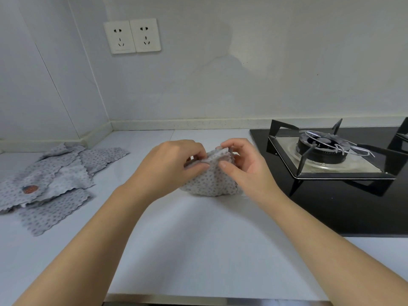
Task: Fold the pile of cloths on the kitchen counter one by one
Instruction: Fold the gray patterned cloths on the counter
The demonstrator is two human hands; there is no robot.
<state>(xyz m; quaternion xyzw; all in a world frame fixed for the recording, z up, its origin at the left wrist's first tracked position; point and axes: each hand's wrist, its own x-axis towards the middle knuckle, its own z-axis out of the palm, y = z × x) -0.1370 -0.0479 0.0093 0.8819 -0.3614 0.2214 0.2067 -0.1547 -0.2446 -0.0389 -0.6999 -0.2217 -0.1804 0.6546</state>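
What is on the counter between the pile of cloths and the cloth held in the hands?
Head view: only bare counter between the pile and the held cloth; the left hand reaches across it.

grey dotted cloth (209, 184), white counter (198, 239), black hob (331, 206)

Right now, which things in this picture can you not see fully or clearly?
Head view:
- held cloth: left hand and right hand cover its top.
- pile of cloths: overlapping, cut by left edge; count unclear.
- orange patch: too small to identify.
- stove: cut by right edge.
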